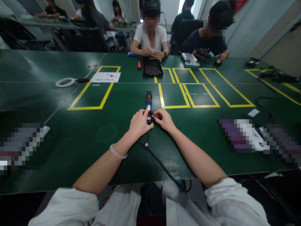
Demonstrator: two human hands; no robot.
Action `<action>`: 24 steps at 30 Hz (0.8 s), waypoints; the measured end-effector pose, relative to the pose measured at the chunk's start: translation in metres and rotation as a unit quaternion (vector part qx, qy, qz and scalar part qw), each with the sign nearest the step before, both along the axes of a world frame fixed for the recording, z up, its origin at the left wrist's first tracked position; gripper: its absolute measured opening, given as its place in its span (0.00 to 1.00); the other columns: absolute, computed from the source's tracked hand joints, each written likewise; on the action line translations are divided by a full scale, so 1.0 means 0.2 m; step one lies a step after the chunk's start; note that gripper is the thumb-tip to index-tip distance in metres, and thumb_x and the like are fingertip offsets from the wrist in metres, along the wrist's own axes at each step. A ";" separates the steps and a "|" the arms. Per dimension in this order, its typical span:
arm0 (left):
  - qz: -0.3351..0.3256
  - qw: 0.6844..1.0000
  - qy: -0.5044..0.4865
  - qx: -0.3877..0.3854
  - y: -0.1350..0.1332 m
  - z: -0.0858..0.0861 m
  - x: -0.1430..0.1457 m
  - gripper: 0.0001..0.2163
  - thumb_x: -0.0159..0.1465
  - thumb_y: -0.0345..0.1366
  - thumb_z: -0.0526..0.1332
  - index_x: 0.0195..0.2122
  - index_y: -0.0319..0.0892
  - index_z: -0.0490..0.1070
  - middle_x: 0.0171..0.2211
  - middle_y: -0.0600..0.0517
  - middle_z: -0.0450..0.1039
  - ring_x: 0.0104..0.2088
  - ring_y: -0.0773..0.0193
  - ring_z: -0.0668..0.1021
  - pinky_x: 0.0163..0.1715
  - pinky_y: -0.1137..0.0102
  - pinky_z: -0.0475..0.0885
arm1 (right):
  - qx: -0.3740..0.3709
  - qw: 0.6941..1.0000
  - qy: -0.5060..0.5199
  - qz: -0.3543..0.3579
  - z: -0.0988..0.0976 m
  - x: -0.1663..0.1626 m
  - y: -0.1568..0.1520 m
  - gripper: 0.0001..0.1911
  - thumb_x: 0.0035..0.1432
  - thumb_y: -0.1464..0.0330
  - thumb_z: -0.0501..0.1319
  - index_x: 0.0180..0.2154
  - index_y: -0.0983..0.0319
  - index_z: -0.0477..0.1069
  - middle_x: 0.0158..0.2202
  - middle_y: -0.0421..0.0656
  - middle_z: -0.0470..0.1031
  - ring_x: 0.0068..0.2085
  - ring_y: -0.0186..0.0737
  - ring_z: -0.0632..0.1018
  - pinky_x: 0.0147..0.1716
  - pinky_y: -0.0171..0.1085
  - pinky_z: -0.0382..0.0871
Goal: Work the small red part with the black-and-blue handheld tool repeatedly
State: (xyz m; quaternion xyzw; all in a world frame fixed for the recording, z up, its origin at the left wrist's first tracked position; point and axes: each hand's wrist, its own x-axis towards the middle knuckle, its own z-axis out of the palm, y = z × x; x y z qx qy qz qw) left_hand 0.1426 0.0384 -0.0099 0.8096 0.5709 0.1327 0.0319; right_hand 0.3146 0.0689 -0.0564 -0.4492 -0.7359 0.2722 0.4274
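Note:
In the head view, a slim corded power tool [149, 99] lies on the green table, pointing away from me. Its inner parts show: a brownish section, a blue and silver band, and dark parts nearer me. My left hand [139, 122] is closed around its near end from the left. From the right, my right hand [166, 120] pinches a small red and black part [157, 116] against the tool's side; its exact kind is too small to tell. A short lead ending in a ring terminal [146, 144] hangs below my left hand. The black power cord [162, 165] runs over the table's near edge.
Across the table [113, 169], a person works over a black tray [152, 75] of small parts, beside a red item [139, 65]. Another person sits at the right. Yellow tape outlines, a paper sheet [105, 77], a white ring [65, 82] and blurred-out items at both sides lie around.

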 end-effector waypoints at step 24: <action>0.062 0.998 0.010 0.020 0.03 -0.01 0.11 0.30 0.64 0.52 0.52 0.62 0.39 0.57 0.48 0.36 0.66 0.49 0.43 0.69 0.48 0.56 0.61 | -0.054 0.995 0.019 -0.080 0.03 0.00 -0.04 0.11 0.54 0.72 0.56 0.39 0.58 0.71 0.33 0.39 0.80 0.32 0.39 0.78 0.37 0.38 0.72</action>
